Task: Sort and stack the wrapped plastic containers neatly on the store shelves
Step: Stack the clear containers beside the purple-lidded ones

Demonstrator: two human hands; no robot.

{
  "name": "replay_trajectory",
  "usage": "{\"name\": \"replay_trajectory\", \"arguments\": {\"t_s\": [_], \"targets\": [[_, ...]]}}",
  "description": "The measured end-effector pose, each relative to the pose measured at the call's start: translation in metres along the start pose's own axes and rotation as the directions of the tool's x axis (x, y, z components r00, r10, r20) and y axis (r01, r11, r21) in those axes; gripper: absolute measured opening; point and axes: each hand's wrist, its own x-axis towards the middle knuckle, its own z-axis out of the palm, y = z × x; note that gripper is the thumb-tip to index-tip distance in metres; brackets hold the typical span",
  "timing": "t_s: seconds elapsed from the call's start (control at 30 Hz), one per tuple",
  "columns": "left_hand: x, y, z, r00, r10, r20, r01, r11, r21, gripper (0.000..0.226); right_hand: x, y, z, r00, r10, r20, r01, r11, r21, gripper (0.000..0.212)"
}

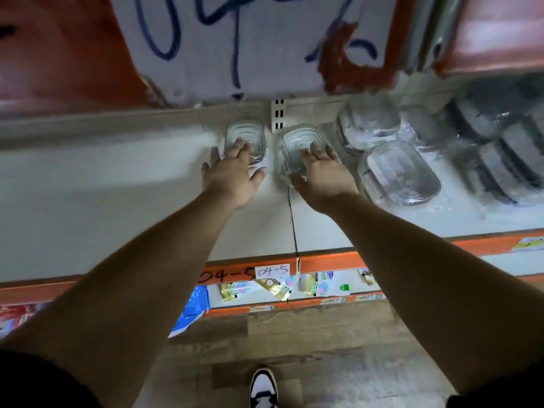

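Left hand: released, not clenched; fingers straight and spread, palm down, fingertips resting on the near part of the left container; thumb lies off its near right corner.
Right hand: also released; fingers straight and fanned, laid on the near part of the right container; thumb out to the left at its near edge. No finger curls around either piece.
Left container: small, clear, oblong, rounded corners, ridged rings on top; sits flat at the back of the white shelf, just left of the slotted upright.
Right container: same kind, just right of the upright; film wrap glints around it. The two stand near each other, apart.
Contents: cannot tell; only clear plastic and glare show through.
Larger clear container: wrapped, ridged top, set at an angle, right of the right hand, nearer the shelf front.
Clear wrapped stack: behind it, against the back wall; count unclear.
Dark-rimmed containers: wrapped, crowded together at far right.
Shelf edge: orange strip with a white tag reading "04-5".
Above: paper sheet with blue handwriting on the upper shelf front.
Below: small packets on the lower shelf; one shoe on a wood-pattern floor.
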Motion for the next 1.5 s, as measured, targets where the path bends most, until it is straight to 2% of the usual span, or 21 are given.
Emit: {"name": "replay_trajectory", "arguments": {"t_s": [0.07,0.13,0.3,0.43,0.57,0.8,1.0,1.2,1.33,1.5], "targets": [[-0.017,-0.003,0.006,0.984,0.042,-0.17,-0.044,0.999,-0.005,0.063,-0.014,-0.003,0.003,0.996,0.029,-0.084,-0.025,0.998,0.057,0.057],[-0.036,-0.006,0.01,0.961,0.068,-0.269,-0.06,0.997,0.038,0.06,-0.032,-0.006,0.007,0.99,0.039,-0.135,-0.033,0.998,0.044,0.056],[-0.062,-0.005,0.015,0.952,-0.011,-0.305,-0.007,0.998,-0.056,0.045,-0.064,-0.008,0.014,0.983,0.003,-0.186,0.004,0.999,0.036,0.051],[-0.096,-0.003,0.011,0.92,0.044,-0.389,-0.108,0.984,-0.144,0.038,-0.097,-0.008,0.007,0.965,-0.02,-0.26,0.057,0.989,0.133,0.046],[-0.145,0.002,-0.001,0.884,0.069,-0.462,-0.169,0.969,-0.178,0.039,-0.141,-0.006,-0.01,0.956,-0.069,-0.286,0.117,0.981,0.155,0.048],[-0.235,0.021,-0.045,0.816,0.111,-0.567,-0.241,0.957,-0.161,0.037,-0.217,0.004,-0.059,0.923,-0.116,-0.367,0.193,0.964,0.181,0.05],[-0.308,0.033,-0.086,0.752,0.172,-0.636,-0.377,0.904,-0.201,0.032,-0.277,0.008,-0.114,0.833,-0.255,-0.491,0.412,0.878,0.243,0.044],[-0.349,0.037,-0.149,0.626,0.242,-0.742,-0.447,0.89,-0.087,0.03,-0.302,-0.007,-0.174,0.697,-0.396,-0.598,0.613,0.762,0.209,0.04],[-0.353,0.035,-0.194,0.548,0.229,-0.805,-0.464,0.883,-0.064,0.029,-0.295,-0.029,-0.211,0.626,-0.412,-0.662,0.65,0.745,0.151,0.043],[-0.343,0.019,-0.251,0.49,0.157,-0.858,-0.448,0.889,-0.094,0.031,-0.268,-0.058,-0.245,0.619,-0.479,-0.622,0.653,0.754,0.069,0.047]]}}
